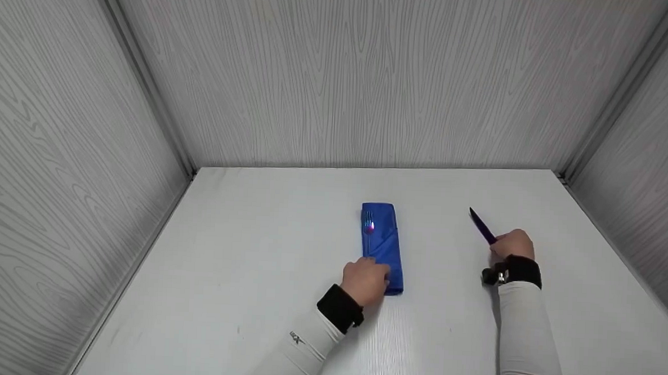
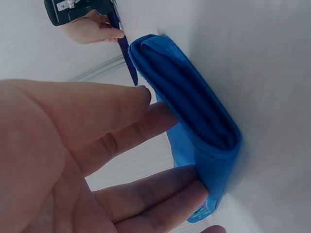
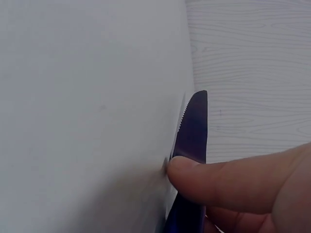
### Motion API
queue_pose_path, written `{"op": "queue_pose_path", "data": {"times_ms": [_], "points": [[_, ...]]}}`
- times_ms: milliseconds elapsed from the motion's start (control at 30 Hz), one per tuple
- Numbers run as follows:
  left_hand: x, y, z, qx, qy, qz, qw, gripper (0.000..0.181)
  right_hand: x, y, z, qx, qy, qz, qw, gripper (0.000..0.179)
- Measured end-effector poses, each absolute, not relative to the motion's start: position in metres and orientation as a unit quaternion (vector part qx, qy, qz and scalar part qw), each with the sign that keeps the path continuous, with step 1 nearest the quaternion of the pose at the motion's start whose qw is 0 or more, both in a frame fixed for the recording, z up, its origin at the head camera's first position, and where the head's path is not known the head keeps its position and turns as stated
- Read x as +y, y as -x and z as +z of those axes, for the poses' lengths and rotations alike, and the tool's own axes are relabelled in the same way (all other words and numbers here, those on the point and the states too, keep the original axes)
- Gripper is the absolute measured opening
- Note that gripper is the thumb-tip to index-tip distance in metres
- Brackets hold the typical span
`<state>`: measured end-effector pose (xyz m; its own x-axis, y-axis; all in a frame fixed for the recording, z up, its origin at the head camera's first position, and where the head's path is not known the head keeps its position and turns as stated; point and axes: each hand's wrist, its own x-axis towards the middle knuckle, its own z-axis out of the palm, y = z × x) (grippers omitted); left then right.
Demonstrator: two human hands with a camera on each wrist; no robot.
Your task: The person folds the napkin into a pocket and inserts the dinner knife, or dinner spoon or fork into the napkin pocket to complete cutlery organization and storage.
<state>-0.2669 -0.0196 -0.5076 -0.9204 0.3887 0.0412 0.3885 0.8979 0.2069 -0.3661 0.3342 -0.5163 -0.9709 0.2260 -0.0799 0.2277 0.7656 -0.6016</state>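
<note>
A folded blue cloth napkin (image 1: 385,252) lies lengthwise on the table, with an iridescent fork (image 1: 369,223) along its left side, tines at the far end. My left hand (image 1: 365,280) rests on the near part of the napkin and covers the lower end of the fork handle. In the left wrist view, its fairly straight fingers touch the top of the napkin (image 2: 194,102), whose folded layers show at the near end. Off to the right, my right hand (image 1: 513,245) holds a dark purple table knife (image 3: 193,126) between thumb and fingers, its serrated blade pointing away and leftward.
The white table (image 1: 265,224) is bounded by grey wood-grain panels at the back (image 1: 338,80), left and right. Black camera straps circle both wrists. A stretch of white tabletop separates the napkin from the knife.
</note>
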Motion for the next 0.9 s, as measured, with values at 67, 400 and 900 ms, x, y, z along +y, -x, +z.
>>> {"op": "queue_pose_path", "data": {"times_ms": [67, 400, 900], "points": [[-0.020, 0.267, -0.507, 0.974, -0.199, 0.108, 0.002, 0.012, 0.334, 0.366, -0.516, 0.940, -0.116, -0.321, -0.001, 0.043], [-0.020, 0.267, -0.508, 0.974, -0.196, 0.113, -0.010, 0.013, 0.323, 0.363, -0.496, 0.922, -0.102, -0.373, -0.027, 0.040], [-0.022, 0.272, -0.505, 0.964, -0.165, 0.209, -0.011, 0.019, 0.274, 0.362, -0.462, 0.815, -0.036, -0.575, -0.068, 0.039]]}}
